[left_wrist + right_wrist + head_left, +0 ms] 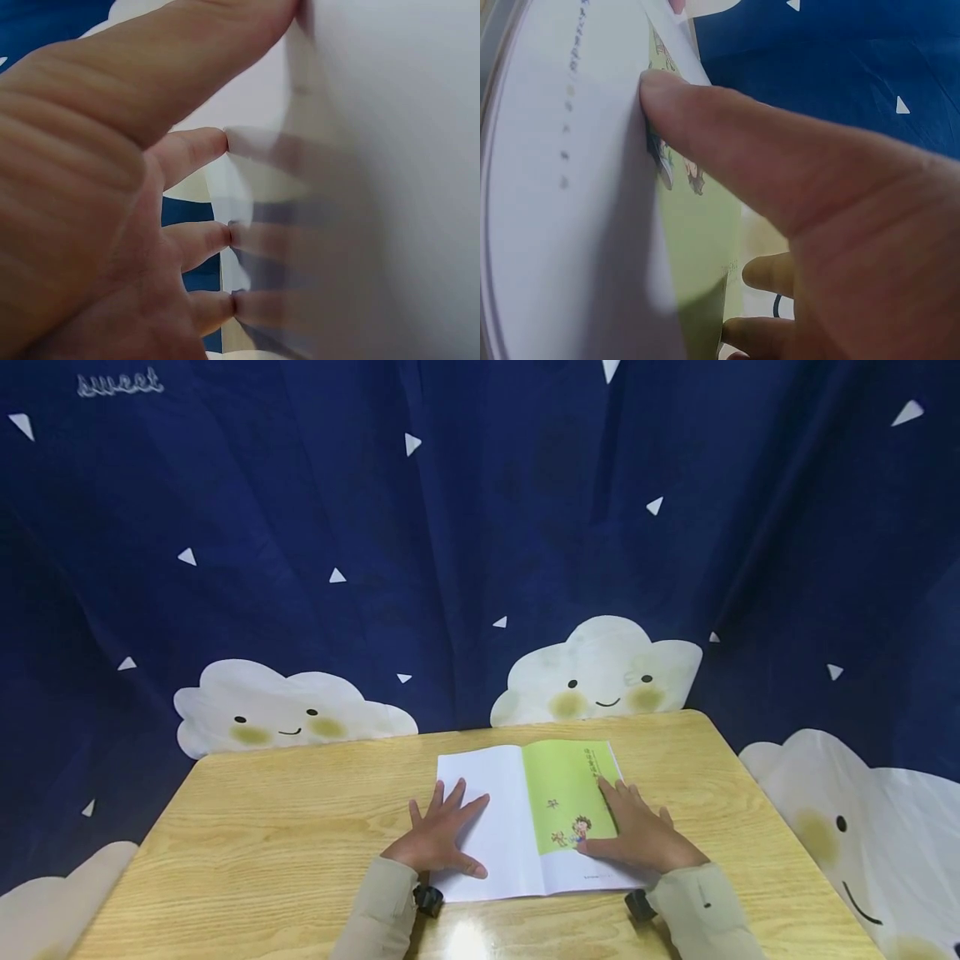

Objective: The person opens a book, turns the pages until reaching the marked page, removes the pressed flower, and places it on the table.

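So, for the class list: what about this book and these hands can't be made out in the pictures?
Lettering on the green panel: too small, head view.
Print on the white strip: blurred, right wrist view.
Right page: partly hidden by right hand, head view.
Left thumb: tip cut off by top edge, left wrist view.

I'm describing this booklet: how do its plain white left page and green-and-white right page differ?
The plain white left page looks blank where visible; the green-and-white right page carries small cartoon figures and dark lettering. The left hand touches the left page, the right hand the right page. Both lie open, joined at the fold.
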`<state>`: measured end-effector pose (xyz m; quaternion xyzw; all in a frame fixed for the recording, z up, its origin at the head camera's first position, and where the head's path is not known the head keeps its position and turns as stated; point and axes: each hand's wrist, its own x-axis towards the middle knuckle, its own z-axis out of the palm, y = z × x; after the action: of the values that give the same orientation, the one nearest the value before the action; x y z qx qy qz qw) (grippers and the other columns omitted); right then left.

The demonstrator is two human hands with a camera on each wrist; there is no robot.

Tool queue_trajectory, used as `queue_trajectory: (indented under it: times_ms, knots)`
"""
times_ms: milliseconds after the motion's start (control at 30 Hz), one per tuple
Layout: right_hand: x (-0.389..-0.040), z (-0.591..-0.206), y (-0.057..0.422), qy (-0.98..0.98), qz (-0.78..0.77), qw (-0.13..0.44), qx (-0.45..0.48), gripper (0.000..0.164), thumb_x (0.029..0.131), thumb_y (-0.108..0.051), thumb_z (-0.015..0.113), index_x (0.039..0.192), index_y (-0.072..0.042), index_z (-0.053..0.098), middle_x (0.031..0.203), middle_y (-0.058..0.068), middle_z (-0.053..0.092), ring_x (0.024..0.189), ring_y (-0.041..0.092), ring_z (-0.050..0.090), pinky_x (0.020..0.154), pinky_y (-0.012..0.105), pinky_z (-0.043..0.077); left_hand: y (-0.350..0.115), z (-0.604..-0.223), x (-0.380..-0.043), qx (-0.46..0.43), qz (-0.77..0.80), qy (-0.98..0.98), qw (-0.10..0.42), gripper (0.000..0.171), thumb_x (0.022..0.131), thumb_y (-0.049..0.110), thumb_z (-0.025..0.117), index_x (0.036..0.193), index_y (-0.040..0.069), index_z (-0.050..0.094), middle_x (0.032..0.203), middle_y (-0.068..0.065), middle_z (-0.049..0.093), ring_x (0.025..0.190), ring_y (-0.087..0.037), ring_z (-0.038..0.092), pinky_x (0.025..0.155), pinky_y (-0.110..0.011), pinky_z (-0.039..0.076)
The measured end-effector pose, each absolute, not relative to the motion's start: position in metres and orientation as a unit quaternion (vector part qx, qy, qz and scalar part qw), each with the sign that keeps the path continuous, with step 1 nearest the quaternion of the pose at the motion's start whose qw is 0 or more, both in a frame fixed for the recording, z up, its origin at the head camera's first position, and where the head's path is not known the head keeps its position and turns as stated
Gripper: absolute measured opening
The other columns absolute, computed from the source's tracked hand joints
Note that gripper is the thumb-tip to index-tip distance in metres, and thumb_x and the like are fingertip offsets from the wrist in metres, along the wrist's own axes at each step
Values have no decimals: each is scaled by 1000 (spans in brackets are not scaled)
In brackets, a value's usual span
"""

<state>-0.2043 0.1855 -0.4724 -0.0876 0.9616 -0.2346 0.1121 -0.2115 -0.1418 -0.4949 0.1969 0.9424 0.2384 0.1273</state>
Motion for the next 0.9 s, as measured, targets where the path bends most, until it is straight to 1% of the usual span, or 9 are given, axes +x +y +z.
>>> queue_trajectory:
  times_ms: [333, 567, 900]
  knots:
    - [-207, -476, 188, 957, -249, 109, -100, 116, 70, -65, 73, 153, -4, 21, 154, 29, 18, 141, 49, 11, 99, 78, 5, -141, -494, -213, 193, 234, 944, 129, 109, 60, 53, 85, 152, 26, 32, 161, -16, 7, 143, -48, -7, 99, -77, -8]
    - [-211, -478, 190, 951, -272, 97, -110, 113, 70, -63, 74, 153, -7, 22, 156, 22, 23, 142, 47, 11, 100, 77, 4, -141, -494, -212, 194, 241, 942, 130, 108, 61, 52, 86, 152, 25, 33, 161, -17, 7, 142, -49, -7, 98, -77, -8]
    - [-211, -478, 193, 936, -311, 110, -127, 106, 77, -59, 71, 154, -8, 20, 157, 18, 21, 143, 45, 8, 101, 75, 4, -143, -496, -212, 202, 247, 939, 130, 109, 62, 53, 85, 152, 24, 31, 161, -17, 6, 142, -48, -8, 98, -77, -10]
